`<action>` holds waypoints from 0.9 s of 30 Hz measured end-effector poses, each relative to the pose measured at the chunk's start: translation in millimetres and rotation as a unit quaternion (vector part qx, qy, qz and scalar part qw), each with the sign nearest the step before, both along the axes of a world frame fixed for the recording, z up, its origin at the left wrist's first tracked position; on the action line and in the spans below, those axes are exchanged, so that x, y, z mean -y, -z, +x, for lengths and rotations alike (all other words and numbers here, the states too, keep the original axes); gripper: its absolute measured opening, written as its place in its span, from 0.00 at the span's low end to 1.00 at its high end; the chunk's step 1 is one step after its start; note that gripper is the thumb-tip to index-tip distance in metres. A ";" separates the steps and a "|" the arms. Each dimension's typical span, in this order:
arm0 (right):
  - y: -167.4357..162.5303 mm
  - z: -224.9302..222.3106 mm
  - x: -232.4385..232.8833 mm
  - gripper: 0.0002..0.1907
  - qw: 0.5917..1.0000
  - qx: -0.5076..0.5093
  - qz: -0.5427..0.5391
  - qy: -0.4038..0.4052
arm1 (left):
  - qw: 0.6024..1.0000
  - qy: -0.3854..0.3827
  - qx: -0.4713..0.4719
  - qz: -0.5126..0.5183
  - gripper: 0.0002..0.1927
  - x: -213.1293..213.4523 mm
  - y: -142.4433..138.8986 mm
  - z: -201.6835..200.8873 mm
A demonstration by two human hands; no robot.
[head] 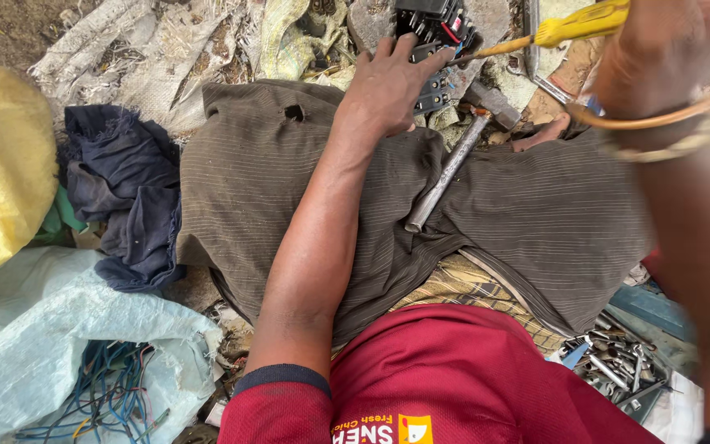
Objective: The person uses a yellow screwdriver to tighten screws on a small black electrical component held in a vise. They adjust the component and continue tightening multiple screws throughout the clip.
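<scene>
My left hand point(388, 82) presses flat, fingers spread, on the black electrical part point(435, 37) at twelve o'clock; my right hand point(663, 49) grips the yellow-handled screwdriver point(569, 29) at one o'clock.

The person wore a red shirt point(470, 370) with short sleeves; the left sleeve point(277, 403) ended in a dark navy cuff band point(283, 376). A yellow and white print point(384, 429) ran across the chest, near the bottom edge. Both forearms were bare. Two thin bangles point(659, 131), orange and pale gold, circled the right wrist. Brown trousers point(536, 214) with fine pale stripes covered the legs, with a small hole point(293, 112) in the left knee.
</scene>
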State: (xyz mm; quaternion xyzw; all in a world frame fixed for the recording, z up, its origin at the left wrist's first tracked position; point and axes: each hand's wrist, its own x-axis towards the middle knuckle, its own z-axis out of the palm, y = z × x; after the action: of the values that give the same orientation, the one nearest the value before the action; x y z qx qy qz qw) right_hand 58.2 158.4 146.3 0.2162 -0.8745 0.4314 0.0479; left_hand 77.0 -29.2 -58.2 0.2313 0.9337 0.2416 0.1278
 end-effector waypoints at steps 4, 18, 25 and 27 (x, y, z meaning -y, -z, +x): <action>50.4 7.4 23.7 0.17 0.920 0.021 -0.387 0.052 | 0.998 0.010 0.065 0.020 0.58 6.6 -7.9 -0.5; 70.6 21.9 26.3 0.24 0.867 0.042 -0.485 0.108 | 0.995 -0.034 -0.064 0.073 0.45 3.6 5.5 2.5; 39.4 -3.8 27.0 0.23 0.930 0.043 -0.364 -0.035 | 0.995 -0.035 -0.050 0.079 0.50 4.1 -5.4 -3.4; 41.2 4.1 28.6 0.22 0.924 0.026 -0.382 0.007 | 0.995 -0.031 -0.040 0.083 0.51 6.0 1.2 -1.3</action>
State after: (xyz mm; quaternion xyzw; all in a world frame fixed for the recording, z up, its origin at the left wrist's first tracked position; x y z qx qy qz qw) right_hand 62.3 129.8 105.1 0.1645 -0.6459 0.7378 0.1069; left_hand 75.7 -35.1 -59.4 0.2209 0.9217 0.3125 0.0634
